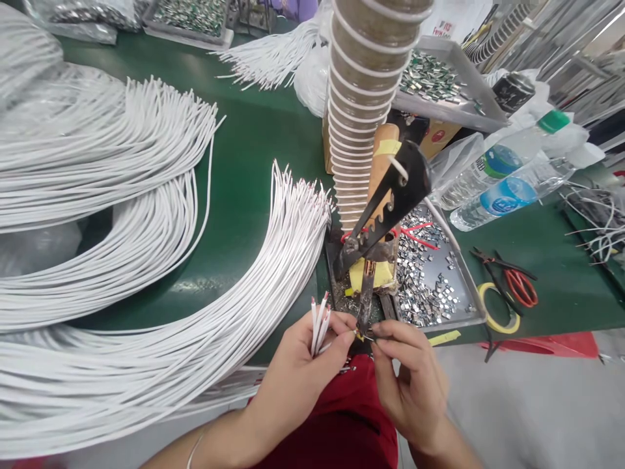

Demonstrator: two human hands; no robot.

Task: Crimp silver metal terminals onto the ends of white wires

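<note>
Several white cables [319, 324] stick up from my left hand [312, 358], which is closed around them. Their ends show reddish tips. Thumb and forefinger of that hand pinch at the tip of a soldering iron [367, 286], which is clamped pointing down in a black metal bracket [390, 208]. My right hand [410, 371] is closed in a pinch on the other side of the tip, on a thin wire [367, 338] that looks like solder. What exactly meets at the tip is too small to make out.
A large bundle of white cables [273, 260] curves along the left; another bundle [161, 143] lies behind it. A ribbed hose [361, 85] rises behind the iron. To the right are a metal tray [469, 316] of small parts, water bottles [508, 195], pliers [520, 286] and a tape roll [512, 324].
</note>
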